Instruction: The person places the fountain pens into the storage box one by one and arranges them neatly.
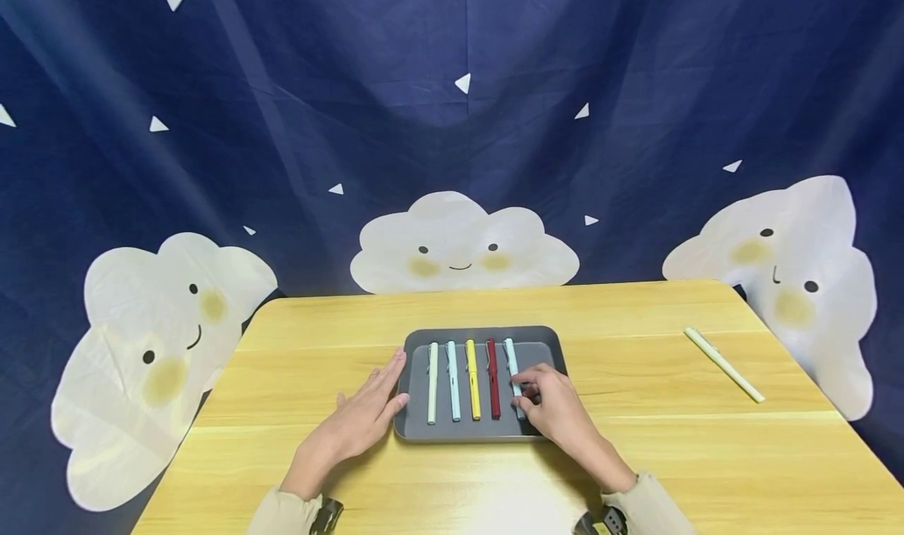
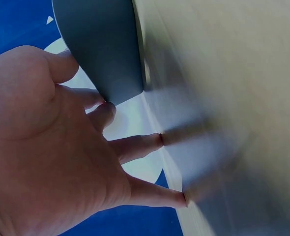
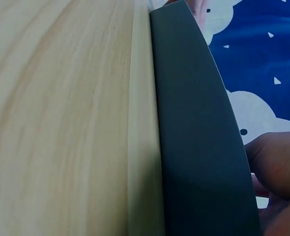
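Note:
A dark grey tray (image 1: 480, 438) lies on the table, holding several capped pens side by side. From left to right come a pale green pen (image 1: 433, 386), a light blue pen (image 1: 453, 382), a yellow pen (image 1: 473, 382) and a dark red pen (image 1: 493, 382). At the right end of the row, my right hand (image 1: 561, 405) pinches another light blue pen (image 1: 511, 354) by its lower half. My left hand (image 1: 356, 421) has its fingers straight against the tray's left side; in the left wrist view some fingertips reach the table beside the tray wall (image 2: 103, 49).
A second pale green pen (image 1: 723, 365) lies slantwise on the wooden table (image 1: 636, 339), well right of the tray. Behind the table's far edge hangs a dark blue curtain (image 1: 395, 127) with smiling clouds.

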The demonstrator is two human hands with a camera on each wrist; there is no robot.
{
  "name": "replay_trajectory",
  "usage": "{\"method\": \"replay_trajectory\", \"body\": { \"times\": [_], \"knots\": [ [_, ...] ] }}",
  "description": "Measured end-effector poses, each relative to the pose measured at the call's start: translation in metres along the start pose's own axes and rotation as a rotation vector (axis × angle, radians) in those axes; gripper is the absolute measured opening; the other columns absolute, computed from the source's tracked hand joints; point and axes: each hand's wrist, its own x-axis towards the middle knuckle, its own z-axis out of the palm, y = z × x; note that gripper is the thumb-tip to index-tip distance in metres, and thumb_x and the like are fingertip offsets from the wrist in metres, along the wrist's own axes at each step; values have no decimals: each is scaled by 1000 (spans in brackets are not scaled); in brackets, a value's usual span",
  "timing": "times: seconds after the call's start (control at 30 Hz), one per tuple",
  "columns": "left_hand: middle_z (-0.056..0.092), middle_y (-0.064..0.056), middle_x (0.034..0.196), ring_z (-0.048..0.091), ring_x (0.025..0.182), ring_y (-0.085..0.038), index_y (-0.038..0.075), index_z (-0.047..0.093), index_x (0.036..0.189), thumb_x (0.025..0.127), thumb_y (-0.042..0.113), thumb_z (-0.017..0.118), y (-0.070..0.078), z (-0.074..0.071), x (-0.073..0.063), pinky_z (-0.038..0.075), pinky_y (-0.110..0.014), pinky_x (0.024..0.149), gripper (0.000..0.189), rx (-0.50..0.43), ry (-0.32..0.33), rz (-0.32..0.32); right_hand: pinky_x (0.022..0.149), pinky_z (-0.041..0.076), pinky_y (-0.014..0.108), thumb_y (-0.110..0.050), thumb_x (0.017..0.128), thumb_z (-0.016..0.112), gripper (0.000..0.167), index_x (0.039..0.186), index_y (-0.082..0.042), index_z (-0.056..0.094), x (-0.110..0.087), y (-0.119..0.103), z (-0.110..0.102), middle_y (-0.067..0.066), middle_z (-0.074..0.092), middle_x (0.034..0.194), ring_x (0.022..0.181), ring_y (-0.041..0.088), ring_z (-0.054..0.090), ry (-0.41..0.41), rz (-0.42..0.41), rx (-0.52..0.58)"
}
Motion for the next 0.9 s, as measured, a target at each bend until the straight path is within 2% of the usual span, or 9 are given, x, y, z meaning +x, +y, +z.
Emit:
{"method": "replay_trajectory", "body": {
  "times": [0.27,0.4,0.6,0.73,0.9],
  "knots": [
    [6,4,172,23,152,-42,23,9,167,112,42,38,1,-1,0,13,-88,100,65,-1,-3,1,79,56,37,1,80,86,28,106,-3,79,0,3,-5,5,68,100,76,7,66,9,-33,14],
    [7,4,172,23,152,-42,22,9,167,112,42,38,1,-1,0,13,-88,100,65,1,-2,-3,79,58,34,1,82,84,28,109,-3,78,-1,4,-10,6,69,105,78,7,67,-24,-77,68],
    [7,4,172,23,152,-43,23,9,167,112,41,39,0,0,1,11,-88,100,66,-15,-1,-4,68,58,23,0,86,81,27,113,0,76,-3,7,-23,9,68,112,84,16,69,-55,-159,183],
    [6,5,172,22,152,-43,24,9,167,112,42,39,-1,1,0,11,-89,100,66,-20,-5,-6,66,58,28,-2,85,82,28,113,-3,76,-5,11,-31,8,69,113,87,22,69,-35,-214,216],
    [6,5,172,23,152,-43,24,9,167,112,43,38,-2,1,0,11,-89,100,65,-23,1,-5,72,61,32,-2,85,83,29,113,-8,77,-6,16,-38,7,69,115,92,31,70,-7,-215,264]
  ]
}}
